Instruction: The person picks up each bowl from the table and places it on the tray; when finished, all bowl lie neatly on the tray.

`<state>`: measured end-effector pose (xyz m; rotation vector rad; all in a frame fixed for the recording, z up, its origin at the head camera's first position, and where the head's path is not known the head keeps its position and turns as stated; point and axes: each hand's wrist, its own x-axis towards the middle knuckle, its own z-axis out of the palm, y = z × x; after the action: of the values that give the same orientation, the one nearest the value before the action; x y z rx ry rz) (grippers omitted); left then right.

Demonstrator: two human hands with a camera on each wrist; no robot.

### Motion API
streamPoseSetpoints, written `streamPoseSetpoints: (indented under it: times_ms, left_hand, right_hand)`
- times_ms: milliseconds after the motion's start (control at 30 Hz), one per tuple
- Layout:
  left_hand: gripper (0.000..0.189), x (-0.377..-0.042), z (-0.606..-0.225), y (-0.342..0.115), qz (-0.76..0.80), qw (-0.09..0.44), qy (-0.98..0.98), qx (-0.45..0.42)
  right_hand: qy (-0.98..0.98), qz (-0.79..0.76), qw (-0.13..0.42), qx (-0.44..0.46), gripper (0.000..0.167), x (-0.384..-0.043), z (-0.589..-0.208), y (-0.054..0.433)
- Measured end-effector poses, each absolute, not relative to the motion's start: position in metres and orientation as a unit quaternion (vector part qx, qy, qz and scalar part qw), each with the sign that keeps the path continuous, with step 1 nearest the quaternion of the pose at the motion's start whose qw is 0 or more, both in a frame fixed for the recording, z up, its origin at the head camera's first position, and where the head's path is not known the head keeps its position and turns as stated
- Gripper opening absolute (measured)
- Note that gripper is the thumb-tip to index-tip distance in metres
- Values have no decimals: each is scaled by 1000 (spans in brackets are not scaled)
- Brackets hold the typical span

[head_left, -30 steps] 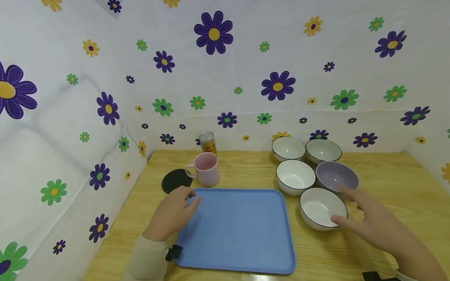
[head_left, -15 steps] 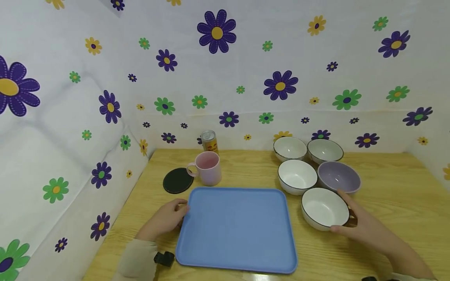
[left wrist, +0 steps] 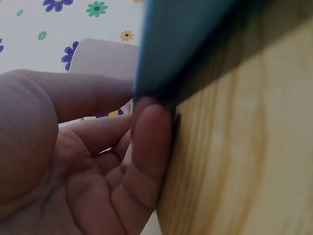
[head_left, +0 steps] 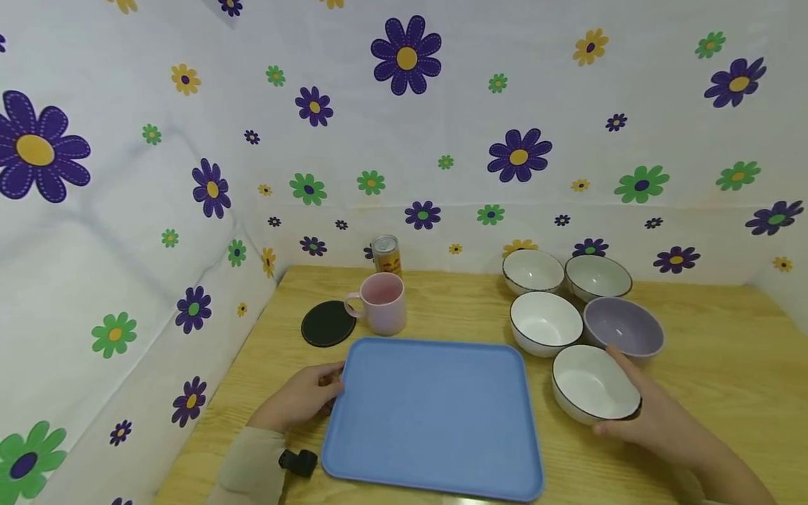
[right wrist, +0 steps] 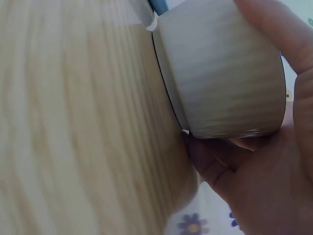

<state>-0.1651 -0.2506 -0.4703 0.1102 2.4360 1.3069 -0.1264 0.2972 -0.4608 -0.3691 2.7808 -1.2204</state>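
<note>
The blue tray (head_left: 435,414) lies on the wooden table in the head view. At its left edge my left hand (head_left: 303,394) grips the rim; the left wrist view has the thumb against the tray's side (left wrist: 171,44) and curled fingers (left wrist: 152,137) at its lower edge. To the right of the tray, my right hand (head_left: 663,421) holds the nearest white bowl (head_left: 593,382) with a dark rim, thumb in front and fingers round its far side. In the right wrist view the bowl's outer wall (right wrist: 220,73) sits between thumb and fingers, its base close to the table.
Behind the held bowl stand a purple bowl (head_left: 623,325), a white bowl (head_left: 546,322) and two more at the back. A pink mug (head_left: 384,305), a drink can (head_left: 387,256) and a black round coaster (head_left: 328,323) stand beyond the tray. Flowered cloth (head_left: 454,126) hangs behind.
My left hand has come down from above the tray's left edge and taken hold of its rim. My right hand has closed round the nearest white bowl. The head view has shifted slightly.
</note>
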Motion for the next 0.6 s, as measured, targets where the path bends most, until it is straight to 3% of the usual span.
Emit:
streamPoseSetpoints:
  times_ms: [600]
  left_hand:
    - [56,-163,-467,-254,474,200,855,71]
  right_hand:
    - [901,-404,-12,-158,120,-122,-459,288]
